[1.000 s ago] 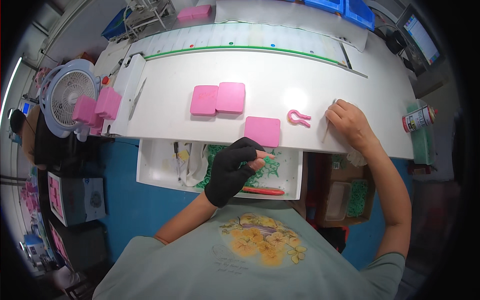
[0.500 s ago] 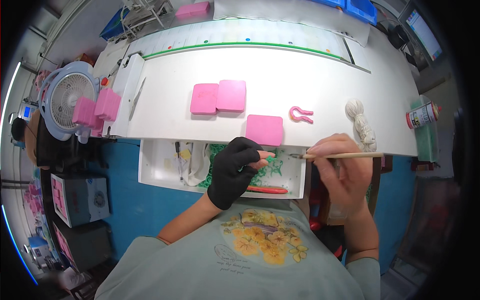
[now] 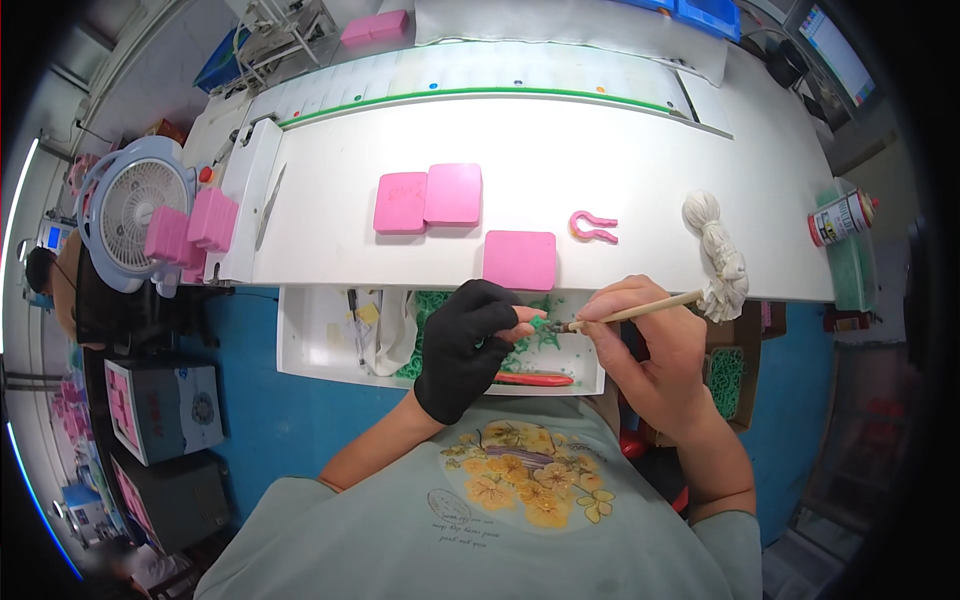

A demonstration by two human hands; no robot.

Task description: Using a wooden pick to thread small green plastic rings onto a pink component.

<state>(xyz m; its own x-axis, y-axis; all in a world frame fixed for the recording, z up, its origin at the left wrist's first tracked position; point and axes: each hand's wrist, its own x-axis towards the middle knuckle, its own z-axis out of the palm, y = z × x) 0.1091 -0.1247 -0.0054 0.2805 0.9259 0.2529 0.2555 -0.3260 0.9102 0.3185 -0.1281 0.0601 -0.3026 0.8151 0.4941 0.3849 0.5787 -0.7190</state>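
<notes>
My left hand (image 3: 460, 345) wears a black glove with bare fingertips. Its fingers pinch a small green piece (image 3: 540, 324) above the pulled-out white drawer (image 3: 292, 335). In my right hand (image 3: 655, 345) is a wooden-handled tool (image 3: 645, 308), held like a pen. Its dark metal tip meets or nearly meets the green piece; contact is too small to make out. Loose green pieces lie in the drawer below, along with a red-handled tool (image 3: 535, 379) near the front wall. A pink block (image 3: 520, 260) lies at the table edge just beyond my hands.
Two more pink blocks (image 3: 453, 193) touch each other farther back on the white table (image 3: 330, 190). A pink U-shaped piece (image 3: 592, 227) and a white yarn bundle (image 3: 715, 250) lie at the right. A fan (image 3: 143, 205) stands left, a spray can (image 3: 843, 218) far right.
My right hand has moved left, bringing the tool's tip to the green piece. The tool now slants up to the right. My left hand has barely moved.
</notes>
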